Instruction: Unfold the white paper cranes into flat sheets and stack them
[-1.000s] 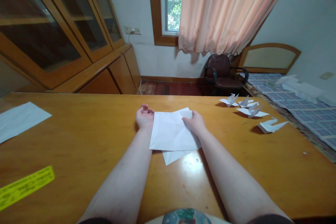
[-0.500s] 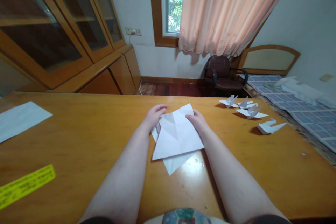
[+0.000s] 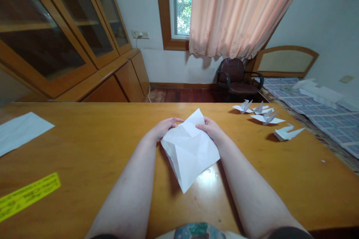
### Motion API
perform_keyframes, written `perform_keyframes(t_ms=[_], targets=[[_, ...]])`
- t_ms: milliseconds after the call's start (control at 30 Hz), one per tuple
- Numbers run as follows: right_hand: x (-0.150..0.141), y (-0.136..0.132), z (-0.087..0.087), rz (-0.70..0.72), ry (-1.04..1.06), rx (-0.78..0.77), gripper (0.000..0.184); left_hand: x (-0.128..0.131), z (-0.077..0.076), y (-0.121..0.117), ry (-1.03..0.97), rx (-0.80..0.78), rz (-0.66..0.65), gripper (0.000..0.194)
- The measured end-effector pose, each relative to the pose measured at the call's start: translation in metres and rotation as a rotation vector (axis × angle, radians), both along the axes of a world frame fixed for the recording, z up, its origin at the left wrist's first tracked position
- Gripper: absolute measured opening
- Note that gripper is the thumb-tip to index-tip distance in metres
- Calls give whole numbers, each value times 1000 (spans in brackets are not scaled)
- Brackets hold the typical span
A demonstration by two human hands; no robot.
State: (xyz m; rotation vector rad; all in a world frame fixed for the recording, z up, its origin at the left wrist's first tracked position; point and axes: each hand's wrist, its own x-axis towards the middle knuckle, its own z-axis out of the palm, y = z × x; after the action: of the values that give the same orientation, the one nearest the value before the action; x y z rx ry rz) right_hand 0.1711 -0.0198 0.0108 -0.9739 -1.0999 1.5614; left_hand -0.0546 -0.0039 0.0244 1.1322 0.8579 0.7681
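Observation:
A creased sheet of white paper, partly folded, is held over the middle of the wooden table, one corner pointing toward me. At its left edge is my left hand, with the thumb and lower fingers partly hidden by the paper and a finger stretched along the far side. My right hand pinches the paper's right edge near the top corner, thumb on the upper face and the other fingers behind it. Shallow fold lines cross the sheet, and its left side bends downward.
Several folded white paper birds stand at the table's right rear. A flat white sheet lies at the far left, with a yellow strip bearing dark writing nearer me. Beyond the table are a chair and cabinets.
The paper's near layer has opened out, so the straight front edge has become one corner pointing toward me. Both hands stay at its sides, and the view has shifted slightly.

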Motion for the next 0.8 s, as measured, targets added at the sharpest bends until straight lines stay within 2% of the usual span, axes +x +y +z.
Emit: perform_keyframes(t_ms=[67,133,233,300,333,400,467,500,567,633,667,733,800], targets=[[3,4,-5,-61,-141,35,37,-3,-6,5,53,26,71,35],[7,9,-9,-203,-341,89,35,-5,-13,10,134,97,137,42],[10,12,-13,-451,-653,197,34,-5,-24,15,376,293,286,41],[8,11,-13,-492,-770,321,31,-3,-29,17,534,419,342,36],[6,9,-12,-436,-789,403,31,-2,-30,17,585,467,342,34],[-1,4,-11,-182,-807,552,34,0,-32,18,641,533,334,33],[-9,0,-11,110,-881,619,41,3,-32,17,688,575,373,34],[-11,-2,-12,200,-943,614,45,5,-31,16,724,596,407,34],[-13,-3,-16,208,-1085,551,51,10,-30,13,814,654,463,35],[-12,-1,-20,71,-1190,470,52,19,-29,8,903,736,420,39],[-10,0,-22,3,-1221,439,51,24,-29,5,936,770,348,42],[-7,3,-26,-75,-1242,406,49,33,-29,-1,1007,794,111,52],[-6,6,-27,-86,-1213,399,47,40,-30,-5,1104,752,-52,57]])
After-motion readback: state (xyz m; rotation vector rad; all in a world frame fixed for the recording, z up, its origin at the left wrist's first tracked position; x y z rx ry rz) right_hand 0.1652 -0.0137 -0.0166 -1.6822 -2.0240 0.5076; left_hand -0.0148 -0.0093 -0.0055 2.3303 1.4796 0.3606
